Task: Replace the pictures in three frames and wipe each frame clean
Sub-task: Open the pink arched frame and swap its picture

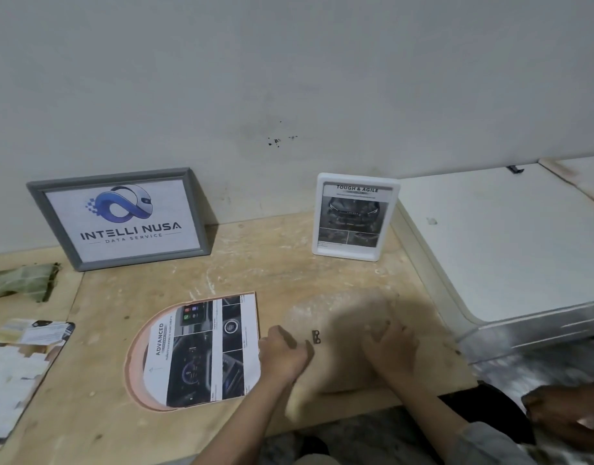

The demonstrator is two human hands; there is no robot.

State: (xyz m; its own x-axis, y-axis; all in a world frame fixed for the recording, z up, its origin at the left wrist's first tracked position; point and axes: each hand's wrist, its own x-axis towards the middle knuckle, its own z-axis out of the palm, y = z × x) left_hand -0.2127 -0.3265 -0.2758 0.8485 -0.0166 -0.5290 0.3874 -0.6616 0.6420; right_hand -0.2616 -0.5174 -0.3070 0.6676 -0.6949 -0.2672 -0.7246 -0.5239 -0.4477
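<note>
1. We are working on a third frame lying face down (336,350) at the near edge of the wooden table (255,273), its brown backing board up and a small black hanger clip (316,337) showing; the picture is blurred here, so we are judging it a frame back.
2. Our left hand (282,355) is sitting at the left edge of that backing with fingers curled, seemingly pinching the edge to lift or seat it; we cannot tell for sure.
3. Our right hand (391,352) is pressing flat on the backing, fingers spread, likely steadying it.
4. The printed sheet (205,354) is lying just left of it on an arch-shaped pinkish board (134,360), kept within reach, probably as the picture going in or out.
5. The grey frame (121,218) and white frame (354,218) are leaning upright against the far wall, apparently out of the way.
6. A green cloth (20,281) is waiting at the far left, probably for wiping.
</note>
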